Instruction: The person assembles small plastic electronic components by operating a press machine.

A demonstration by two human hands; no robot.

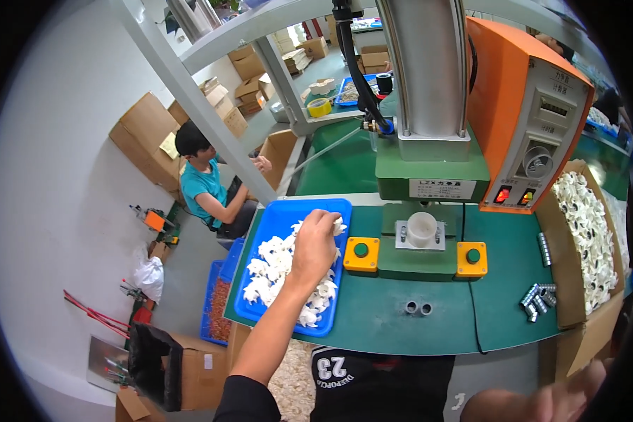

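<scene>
My left hand (314, 247) is over the blue tray (263, 232) at the left of the green bench, fingers curled. A small white plastic part (339, 226) shows at its fingertips and appears pinched there. Many similar white plastic parts (274, 254) lie heaped in the tray. My right hand (570, 395) is low at the right, below the bench edge near an open carton; it is blurred, and its fingers cannot be made out. Before me stands a green press (432, 169) with a round whitish fixture (422, 230) under its head, between two yellow button boxes (361, 264) (472, 271).
Two short metal sleeves (418, 308) stand on the bench; several more metal sleeves (538, 301) lie at the right. A carton (568, 322) of white parts stands at the right edge. An orange control box (513, 105) flanks the press. Another person (207, 186) sits beyond the left frame post.
</scene>
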